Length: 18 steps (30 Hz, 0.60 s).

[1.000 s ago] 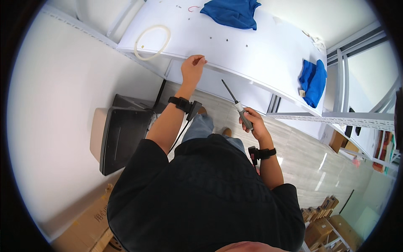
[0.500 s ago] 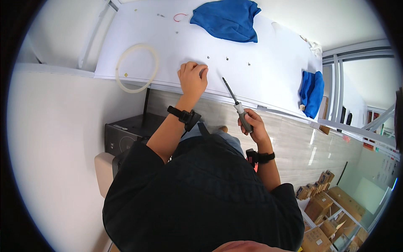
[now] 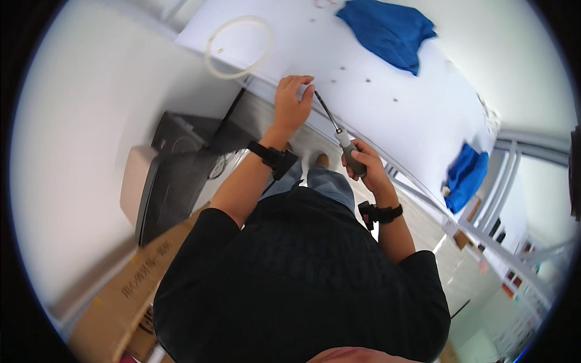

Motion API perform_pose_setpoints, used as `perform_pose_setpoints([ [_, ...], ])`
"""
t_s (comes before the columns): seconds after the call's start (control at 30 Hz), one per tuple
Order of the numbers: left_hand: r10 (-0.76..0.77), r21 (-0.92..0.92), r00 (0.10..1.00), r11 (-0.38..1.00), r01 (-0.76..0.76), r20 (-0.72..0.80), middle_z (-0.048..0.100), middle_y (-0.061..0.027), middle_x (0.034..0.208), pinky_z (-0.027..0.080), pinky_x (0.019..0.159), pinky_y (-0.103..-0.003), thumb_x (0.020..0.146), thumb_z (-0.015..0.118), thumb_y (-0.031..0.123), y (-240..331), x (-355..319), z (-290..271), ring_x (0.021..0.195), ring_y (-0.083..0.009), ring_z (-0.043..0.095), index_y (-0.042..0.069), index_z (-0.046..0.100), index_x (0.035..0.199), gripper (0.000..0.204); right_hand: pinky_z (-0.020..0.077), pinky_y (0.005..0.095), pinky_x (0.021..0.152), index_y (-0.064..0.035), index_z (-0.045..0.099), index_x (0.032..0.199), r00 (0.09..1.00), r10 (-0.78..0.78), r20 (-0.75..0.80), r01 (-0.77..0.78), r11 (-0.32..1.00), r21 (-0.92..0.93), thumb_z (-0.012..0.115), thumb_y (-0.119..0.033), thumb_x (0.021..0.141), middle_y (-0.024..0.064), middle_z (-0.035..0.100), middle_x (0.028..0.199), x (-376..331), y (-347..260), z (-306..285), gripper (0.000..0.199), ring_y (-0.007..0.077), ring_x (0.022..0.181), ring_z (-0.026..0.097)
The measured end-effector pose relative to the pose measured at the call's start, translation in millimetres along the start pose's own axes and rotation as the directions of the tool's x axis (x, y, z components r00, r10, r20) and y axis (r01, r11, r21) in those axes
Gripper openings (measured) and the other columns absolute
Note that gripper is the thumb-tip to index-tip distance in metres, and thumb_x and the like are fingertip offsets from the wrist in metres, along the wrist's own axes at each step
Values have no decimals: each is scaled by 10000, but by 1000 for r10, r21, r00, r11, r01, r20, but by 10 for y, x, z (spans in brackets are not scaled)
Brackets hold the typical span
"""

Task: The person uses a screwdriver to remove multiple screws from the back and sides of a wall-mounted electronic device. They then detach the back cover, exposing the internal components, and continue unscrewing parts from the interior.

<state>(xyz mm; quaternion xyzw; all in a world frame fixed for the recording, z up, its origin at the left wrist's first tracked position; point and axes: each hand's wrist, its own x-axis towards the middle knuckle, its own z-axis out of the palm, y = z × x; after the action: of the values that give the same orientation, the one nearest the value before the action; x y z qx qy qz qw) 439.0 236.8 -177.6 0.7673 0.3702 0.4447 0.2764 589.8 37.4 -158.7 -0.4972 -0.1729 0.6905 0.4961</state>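
Right hand (image 3: 363,166) grips screwdriver (image 3: 336,130); left hand (image 3: 292,104) pinches something (hidden) at its tip.

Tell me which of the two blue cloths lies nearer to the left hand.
The larger blue cloth at the table's far end; the smaller blue cloth lies far right of the left hand.

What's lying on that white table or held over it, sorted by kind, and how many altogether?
Blue cloths: 2
White tubing ring: 1
Screwdriver, in the right hand: 1
Small dark screws or holes on the table: too small to count
Total: 4
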Motion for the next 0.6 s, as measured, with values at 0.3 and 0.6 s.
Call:
perform_pose_setpoints([
  [0.3,-858,-760,449,115,640,248,607,-89,934,537,722,-326,987,434,200,-326,-1083,-1331,809,-203,638,29,534,1117,237,405,224,439,17,511,1166,946,250,208,-193,947,-258,485,-168,873,95,617,811,634,456,1062,347,119,546,547],
  [0.6,-880,-720,384,73,691,280,626,-73,979,534,738,-308,993,441,224,-952,-1846,-2336,876,-195,648,78,540,1137,228,416,235,472,6,484,1187,969,196,149,-181,978,-107,580,-136,857,118,608,973,667,1530,1933,372,153,578,586],
])
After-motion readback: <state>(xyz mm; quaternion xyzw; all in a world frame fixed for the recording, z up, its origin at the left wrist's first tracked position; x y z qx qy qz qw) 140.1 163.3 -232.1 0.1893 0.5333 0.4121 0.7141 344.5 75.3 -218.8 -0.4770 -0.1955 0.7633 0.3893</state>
